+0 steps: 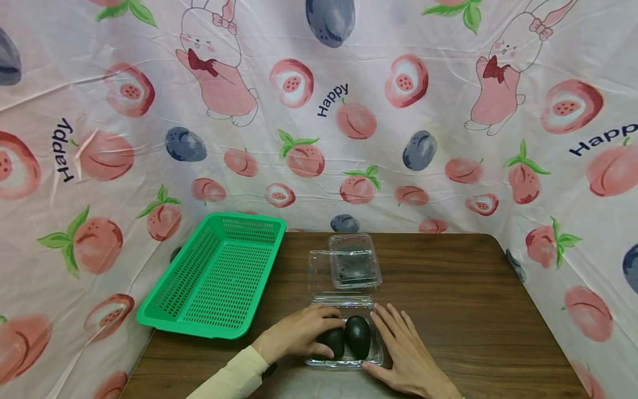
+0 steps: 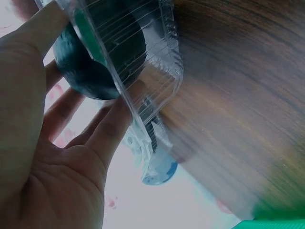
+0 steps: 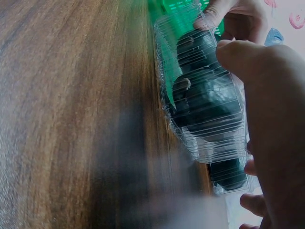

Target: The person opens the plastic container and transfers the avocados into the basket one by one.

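Under left hand: avocado in clamshell; right hand alongside.

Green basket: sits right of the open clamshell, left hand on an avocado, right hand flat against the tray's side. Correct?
Not quite. The green basket sits to the left of the open clamshell, not the right; the head view shows it. The rest holds: the left hand grips an avocado in the tray, and the right hand lies flat against the tray's side.
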`<state>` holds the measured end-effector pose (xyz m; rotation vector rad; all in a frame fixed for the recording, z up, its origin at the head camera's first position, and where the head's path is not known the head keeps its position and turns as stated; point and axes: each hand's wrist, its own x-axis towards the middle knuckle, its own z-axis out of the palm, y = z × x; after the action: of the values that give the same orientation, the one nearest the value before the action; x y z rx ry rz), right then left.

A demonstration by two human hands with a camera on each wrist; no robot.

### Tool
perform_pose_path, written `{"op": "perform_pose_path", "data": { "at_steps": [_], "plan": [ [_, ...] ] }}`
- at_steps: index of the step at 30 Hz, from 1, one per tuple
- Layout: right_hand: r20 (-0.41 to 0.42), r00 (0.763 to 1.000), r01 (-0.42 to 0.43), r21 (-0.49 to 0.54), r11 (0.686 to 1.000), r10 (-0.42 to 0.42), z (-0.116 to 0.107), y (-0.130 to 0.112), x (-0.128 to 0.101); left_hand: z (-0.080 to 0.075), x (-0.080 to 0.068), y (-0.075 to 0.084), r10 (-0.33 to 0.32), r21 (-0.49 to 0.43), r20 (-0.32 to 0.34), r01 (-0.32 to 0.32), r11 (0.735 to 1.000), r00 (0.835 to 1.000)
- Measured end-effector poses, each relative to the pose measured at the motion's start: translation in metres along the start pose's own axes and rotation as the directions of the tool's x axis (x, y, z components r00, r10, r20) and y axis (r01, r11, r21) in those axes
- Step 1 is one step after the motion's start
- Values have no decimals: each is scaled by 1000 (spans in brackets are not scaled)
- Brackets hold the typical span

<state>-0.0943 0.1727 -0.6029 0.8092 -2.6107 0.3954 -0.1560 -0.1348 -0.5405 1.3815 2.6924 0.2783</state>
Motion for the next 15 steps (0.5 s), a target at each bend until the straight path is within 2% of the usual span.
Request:
{"op": "perform_pose_path", "data": {
  "at_steps": [9, 15],
  "plan": [
    [-24, 999, 24, -18, 1000, -24, 2, 0, -1, -7, -4, -4, 13, -42, -43, -14, 999, 999],
    [-25, 999, 26, -18, 1000, -26, 2, 0, 0, -15, -4, -5, 3, -101, -70, -10, 995, 998]
  ]
}}
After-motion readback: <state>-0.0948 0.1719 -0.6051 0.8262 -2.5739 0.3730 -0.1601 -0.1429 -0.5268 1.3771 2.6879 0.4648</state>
